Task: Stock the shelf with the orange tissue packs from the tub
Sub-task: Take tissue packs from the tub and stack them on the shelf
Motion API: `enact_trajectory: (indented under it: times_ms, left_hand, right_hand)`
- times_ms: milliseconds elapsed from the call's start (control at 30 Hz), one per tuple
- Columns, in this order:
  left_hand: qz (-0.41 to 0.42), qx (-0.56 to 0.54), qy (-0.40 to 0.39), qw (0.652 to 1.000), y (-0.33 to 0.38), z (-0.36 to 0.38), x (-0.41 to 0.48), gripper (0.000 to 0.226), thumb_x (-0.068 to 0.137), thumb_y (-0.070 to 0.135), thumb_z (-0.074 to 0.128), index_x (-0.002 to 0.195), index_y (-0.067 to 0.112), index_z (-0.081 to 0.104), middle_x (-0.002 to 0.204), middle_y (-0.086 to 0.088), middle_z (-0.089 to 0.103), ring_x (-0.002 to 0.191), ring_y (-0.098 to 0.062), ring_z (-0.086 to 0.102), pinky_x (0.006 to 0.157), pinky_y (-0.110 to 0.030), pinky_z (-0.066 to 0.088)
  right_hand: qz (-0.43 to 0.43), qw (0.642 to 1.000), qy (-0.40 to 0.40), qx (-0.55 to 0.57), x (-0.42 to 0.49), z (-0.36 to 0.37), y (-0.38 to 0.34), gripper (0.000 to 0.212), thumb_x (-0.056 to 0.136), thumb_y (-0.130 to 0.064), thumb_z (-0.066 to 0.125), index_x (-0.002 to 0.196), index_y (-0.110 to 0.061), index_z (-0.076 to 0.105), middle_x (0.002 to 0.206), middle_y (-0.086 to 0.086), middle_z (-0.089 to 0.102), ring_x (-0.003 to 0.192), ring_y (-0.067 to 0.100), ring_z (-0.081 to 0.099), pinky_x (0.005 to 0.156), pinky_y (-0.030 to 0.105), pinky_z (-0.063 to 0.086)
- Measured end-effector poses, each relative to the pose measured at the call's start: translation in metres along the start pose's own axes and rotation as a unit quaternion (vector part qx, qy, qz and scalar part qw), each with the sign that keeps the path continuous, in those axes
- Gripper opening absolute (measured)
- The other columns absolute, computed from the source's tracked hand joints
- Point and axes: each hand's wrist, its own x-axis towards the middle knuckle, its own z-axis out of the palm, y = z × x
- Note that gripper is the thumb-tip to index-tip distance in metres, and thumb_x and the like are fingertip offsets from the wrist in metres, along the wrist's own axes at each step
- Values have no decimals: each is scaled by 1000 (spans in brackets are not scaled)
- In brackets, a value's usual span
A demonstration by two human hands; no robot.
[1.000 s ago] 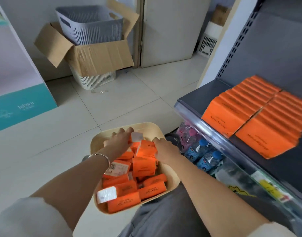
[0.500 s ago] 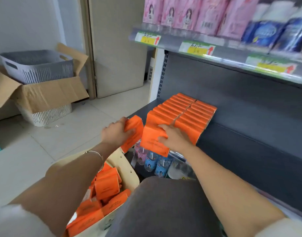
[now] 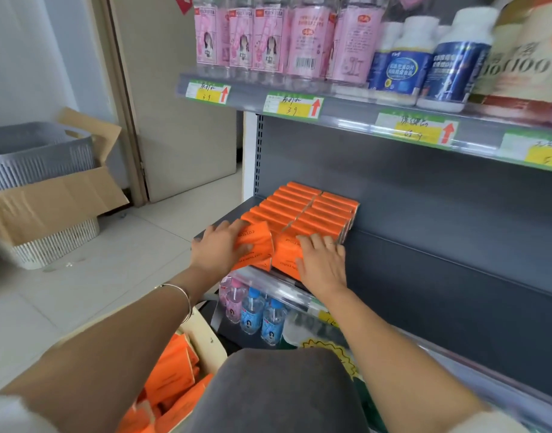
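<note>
Half a second ago my left hand (image 3: 218,250) held its pack out beside the shelf edge; it has now brought the pack in against the front of the left row, and the camera has tipped up. Its fingers (image 3: 234,227) curl over the top of the orange tissue pack (image 3: 257,245) with the thumb on its face, clamped on it. I cannot tell whether that is one pack or two pressed together.

My right hand (image 3: 323,264) has its fingers (image 3: 313,243) straight and slightly apart, pressing flat on the front pack (image 3: 284,260) of the right row. Behind them two touching rows of stocked packs (image 3: 302,210) stand on edge, running back along the dark grey shelf (image 3: 424,264).

The tub (image 3: 205,342) sits low beside my knee, mostly hidden behind my left forearm, with blurred orange packs (image 3: 171,379) inside. Small water bottles (image 3: 252,314) show partly under the shelf lip. Above, the pink bottles (image 3: 243,42) and blue-labelled bottles (image 3: 406,67) are cut off at the top, and the writing on the price tags (image 3: 295,106) is unreadable. A cardboard box (image 3: 49,204) holding a grey basket (image 3: 34,151) runs off the left edge.
</note>
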Motion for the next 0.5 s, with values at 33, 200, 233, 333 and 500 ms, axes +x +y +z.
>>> enact_trajectory:
  times_ms: [33, 200, 233, 333, 500]
  left_hand:
    - [1, -7, -4, 1000, -1, 0, 2, 47, 92, 42, 52, 136, 33, 37, 123, -2, 51, 119, -28, 42, 96, -51, 40]
    - [20, -22, -22, 999, -9, -1, 11, 50, 91, 42, 54, 137, 32, 38, 118, -3, 51, 116, -27, 44, 92, -46, 45]
    - [29, -24, -28, 999, -12, -2, 11, 50, 90, 42, 55, 136, 32, 38, 116, -3, 52, 114, -26, 46, 91, -46, 45]
    - [57, -62, -23, 996, -11, -6, 13, 50, 85, 43, 62, 130, 29, 46, 111, 1, 57, 107, -22, 52, 87, -43, 48]
    - [120, -58, -13, 991, 19, -16, 24, 52, 82, 42, 67, 128, 24, 51, 116, 0, 61, 108, -22, 55, 88, -39, 48]
  right_hand:
    - [-1, 1000, -3, -2, 1, 4, -1, 44, 91, -29, 55, 134, -25, 46, 124, -1, 53, 113, 24, 45, 91, 39, 36]
    - [25, 999, 26, 13, 4, 19, 4, 42, 74, -24, 75, 114, -27, 64, 111, -1, 60, 105, 26, 53, 92, 46, 39]
    - [20, 999, 25, 14, 5, 20, 6, 41, 76, -27, 73, 116, -28, 64, 113, -1, 59, 107, 26, 52, 95, 47, 36]
    - [-10, 999, 45, 5, 9, 20, 11, 36, 86, -44, 51, 118, -30, 62, 115, -2, 57, 113, 25, 48, 104, 51, 27]
    - [4, 992, 71, 106, 17, -9, 14, 67, 86, -57, 18, 139, -24, 44, 136, 0, 46, 126, 23, 39, 106, 44, 28]
